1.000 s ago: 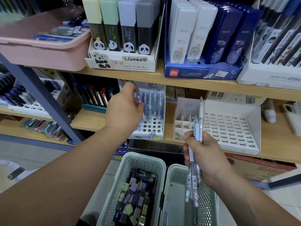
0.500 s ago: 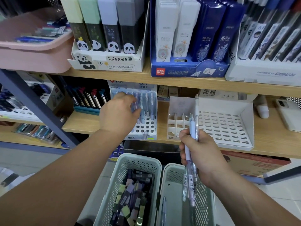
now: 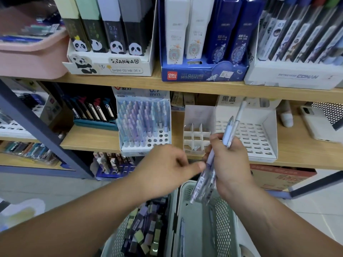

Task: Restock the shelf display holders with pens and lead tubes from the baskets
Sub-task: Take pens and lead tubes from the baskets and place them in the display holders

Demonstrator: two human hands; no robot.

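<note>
My right hand (image 3: 232,164) grips a bundle of pens (image 3: 205,184) above the right basket (image 3: 226,219). My left hand (image 3: 163,167) has its thumb just beside the bundle; through the blur I cannot tell if it pinches. Lead tubes (image 3: 146,232) fill the left basket (image 3: 115,243).

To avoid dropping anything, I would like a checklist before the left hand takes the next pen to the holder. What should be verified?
1. Right hand grips the pens: ok.
2. Left hand holds nothing: ok.
3. Left hand touches a pen: cannot tell, blurred.
4. Holder has free holes: ok, at its lower right.
5. Basket lies under the pens: ok.
6. Pens match those in the holder: cannot tell.
</note>
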